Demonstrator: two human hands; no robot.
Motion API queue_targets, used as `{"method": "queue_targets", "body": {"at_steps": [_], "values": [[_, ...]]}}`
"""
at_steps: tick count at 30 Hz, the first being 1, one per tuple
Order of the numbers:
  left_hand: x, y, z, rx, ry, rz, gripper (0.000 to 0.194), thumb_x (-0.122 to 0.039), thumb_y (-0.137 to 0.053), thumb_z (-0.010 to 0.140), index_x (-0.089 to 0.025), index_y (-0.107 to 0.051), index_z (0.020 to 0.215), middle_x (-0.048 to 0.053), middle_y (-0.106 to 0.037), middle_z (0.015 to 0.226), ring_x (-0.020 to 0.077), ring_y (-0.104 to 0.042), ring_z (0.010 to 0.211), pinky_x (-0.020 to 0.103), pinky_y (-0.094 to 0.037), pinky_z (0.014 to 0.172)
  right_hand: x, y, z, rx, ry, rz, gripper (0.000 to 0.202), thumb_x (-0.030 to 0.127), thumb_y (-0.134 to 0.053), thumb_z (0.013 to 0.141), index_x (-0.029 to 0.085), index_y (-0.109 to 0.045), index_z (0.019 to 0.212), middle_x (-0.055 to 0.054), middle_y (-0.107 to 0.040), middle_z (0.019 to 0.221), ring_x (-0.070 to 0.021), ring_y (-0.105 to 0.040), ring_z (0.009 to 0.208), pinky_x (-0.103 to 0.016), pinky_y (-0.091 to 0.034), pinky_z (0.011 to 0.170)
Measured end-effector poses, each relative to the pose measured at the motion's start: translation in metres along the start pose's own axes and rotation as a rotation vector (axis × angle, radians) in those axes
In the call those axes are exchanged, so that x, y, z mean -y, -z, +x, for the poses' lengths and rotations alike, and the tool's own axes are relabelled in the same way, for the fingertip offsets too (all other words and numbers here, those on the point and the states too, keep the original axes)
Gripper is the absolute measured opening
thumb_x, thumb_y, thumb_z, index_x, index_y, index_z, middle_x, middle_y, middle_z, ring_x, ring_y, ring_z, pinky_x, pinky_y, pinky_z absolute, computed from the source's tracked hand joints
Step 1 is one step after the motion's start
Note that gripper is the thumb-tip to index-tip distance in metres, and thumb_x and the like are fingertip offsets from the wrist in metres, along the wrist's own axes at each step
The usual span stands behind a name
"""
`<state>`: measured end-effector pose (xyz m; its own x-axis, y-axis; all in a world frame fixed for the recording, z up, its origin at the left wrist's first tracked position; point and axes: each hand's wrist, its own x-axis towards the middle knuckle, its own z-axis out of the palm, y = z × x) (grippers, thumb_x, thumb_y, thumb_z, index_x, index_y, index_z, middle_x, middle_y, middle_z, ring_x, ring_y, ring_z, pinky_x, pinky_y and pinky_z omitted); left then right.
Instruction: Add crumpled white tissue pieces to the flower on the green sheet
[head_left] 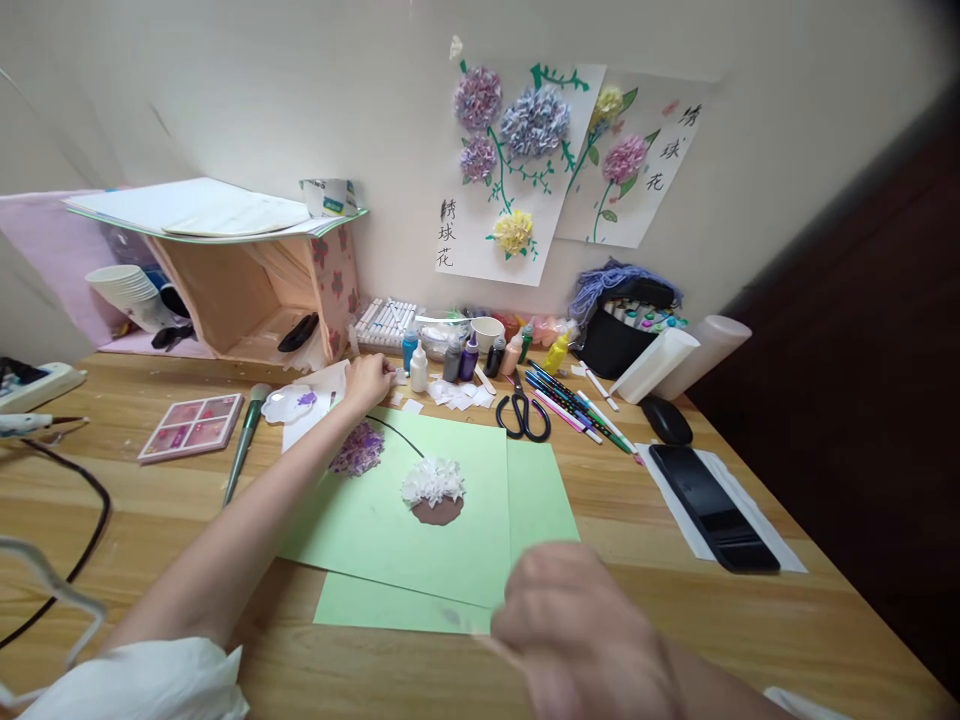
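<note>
My left hand (371, 380) reaches to the back of the green paper (465, 545), its fingers curled down beside a white paper square (412, 406); what is between them, if anything, is hidden. Closer to me, my right hand (577, 630) is closed in a fist and blurred by motion. A thin pale stick (491, 645) seems to poke out of it, its tip smeared. On the green paper a white crumpled-paper flower (433, 482) covers the upper part of a brown disc (439, 511). A purple paper flower (358, 450) lies partly behind my left forearm, near a dark curved stem line (397, 432).
Several paint bottles (452, 358) stand behind scattered paper squares (469, 393). Black-handled scissors (523, 415), pens (574, 400) and a phone (712, 508) lie to the right. Leftward are a palette dish (285, 404), a brush (244, 445) and a glue gun (26, 424) with its cable.
</note>
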<state>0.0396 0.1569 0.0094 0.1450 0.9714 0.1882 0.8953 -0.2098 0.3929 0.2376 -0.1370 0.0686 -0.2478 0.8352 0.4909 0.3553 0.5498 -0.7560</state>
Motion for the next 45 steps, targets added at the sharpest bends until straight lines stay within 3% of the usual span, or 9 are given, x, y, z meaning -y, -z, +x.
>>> {"method": "queue_targets", "body": {"at_steps": [2,5,8,11,15,19,31,39,45], "values": [[0.001,0.008,-0.004,-0.012,0.006,-0.050,0.010,-0.024,-0.054,0.077,-0.018,-0.062,0.080,0.008,-0.070,0.095,0.0251,-0.060,0.094,0.034,-0.041,0.079,-0.022,-0.012,0.016,-0.035,0.143,-0.017,0.026,0.033,-0.044,0.090,0.036,-0.060,0.111,0.002,-0.057,0.055,-0.0156,-0.051,0.049,-0.030,-0.046,0.052],[0.001,0.029,-0.024,-0.035,-0.017,-0.135,0.011,-0.025,-0.050,0.081,-0.018,-0.058,0.085,0.005,-0.069,0.092,0.0190,-0.061,0.086,0.028,-0.044,0.074,-0.064,-0.028,0.025,-0.166,-0.123,0.072,0.032,0.030,-0.036,0.094,0.028,-0.048,0.123,0.004,-0.051,0.058,-0.0142,-0.051,0.052,-0.027,-0.045,0.055],[-0.001,0.056,-0.062,-0.083,-0.079,-0.211,0.012,-0.030,-0.050,0.083,-0.019,-0.056,0.086,0.003,-0.066,0.093,0.0157,-0.059,0.084,0.026,-0.044,0.076,-0.098,-0.036,0.023,-0.294,-0.357,0.256,0.026,0.038,-0.036,0.094,0.022,-0.056,0.090,0.004,-0.047,0.055,-0.0135,-0.047,0.053,-0.024,-0.039,0.051],[-0.006,0.070,-0.104,-0.097,-0.189,-0.437,0.012,-0.031,-0.054,0.081,-0.020,-0.057,0.081,0.002,-0.063,0.083,0.0158,-0.057,0.078,0.027,-0.044,0.072,-0.111,-0.039,0.023,-0.200,-0.447,0.373,0.038,0.045,-0.037,0.093,0.019,-0.051,0.068,0.003,-0.047,0.053,-0.0123,-0.044,0.050,-0.023,-0.034,0.048],[-0.010,0.060,-0.139,0.067,-0.142,-0.667,0.015,-0.035,-0.058,0.080,-0.020,-0.058,0.083,0.002,-0.061,0.081,0.0147,-0.055,0.072,0.028,-0.044,0.067,-0.108,-0.044,0.025,0.009,-0.485,0.394,0.041,0.047,-0.038,0.093,0.018,-0.053,0.068,0.002,-0.049,0.054,-0.0124,-0.047,0.051,-0.024,-0.035,0.052],[-0.009,0.040,-0.151,0.146,-0.148,-0.778,0.013,-0.032,-0.059,0.080,-0.020,-0.057,0.084,0.003,-0.061,0.087,0.0150,-0.055,0.078,0.028,-0.044,0.071,-0.104,-0.050,0.025,0.108,-0.443,0.302,0.041,0.045,-0.037,0.094,0.017,-0.055,0.070,0.002,-0.051,0.056,-0.0126,-0.049,0.056,-0.025,-0.035,0.057],[-0.017,0.040,-0.173,0.428,-0.278,-0.726,0.013,-0.029,-0.060,0.081,-0.020,-0.058,0.090,0.001,-0.064,0.086,0.0143,-0.056,0.080,0.026,-0.043,0.073,-0.102,-0.048,0.028,0.058,-0.471,0.282,0.033,0.041,-0.043,0.093,0.018,-0.056,0.074,0.002,-0.054,0.063,-0.0120,-0.049,0.062,-0.023,-0.035,0.059],[-0.031,0.029,-0.182,0.360,-0.363,-0.589,0.006,-0.022,-0.057,0.082,-0.020,-0.058,0.088,-0.001,-0.065,0.083,0.0137,-0.055,0.077,0.028,-0.039,0.075,-0.105,-0.049,0.028,0.024,-0.508,0.308,0.033,0.043,-0.043,0.093,0.018,-0.056,0.075,0.002,-0.054,0.063,-0.0123,-0.048,0.061,-0.023,-0.035,0.058],[-0.041,0.024,-0.182,0.406,-0.360,-0.647,0.007,-0.023,-0.058,0.082,-0.019,-0.058,0.088,0.001,-0.066,0.084,0.0131,-0.057,0.075,0.027,-0.041,0.074,-0.105,-0.050,0.029,0.003,-0.515,0.352,0.034,0.045,-0.044,0.092,0.018,-0.057,0.075,0.002,-0.054,0.062,-0.0120,-0.048,0.059,-0.023,-0.035,0.056]]}}
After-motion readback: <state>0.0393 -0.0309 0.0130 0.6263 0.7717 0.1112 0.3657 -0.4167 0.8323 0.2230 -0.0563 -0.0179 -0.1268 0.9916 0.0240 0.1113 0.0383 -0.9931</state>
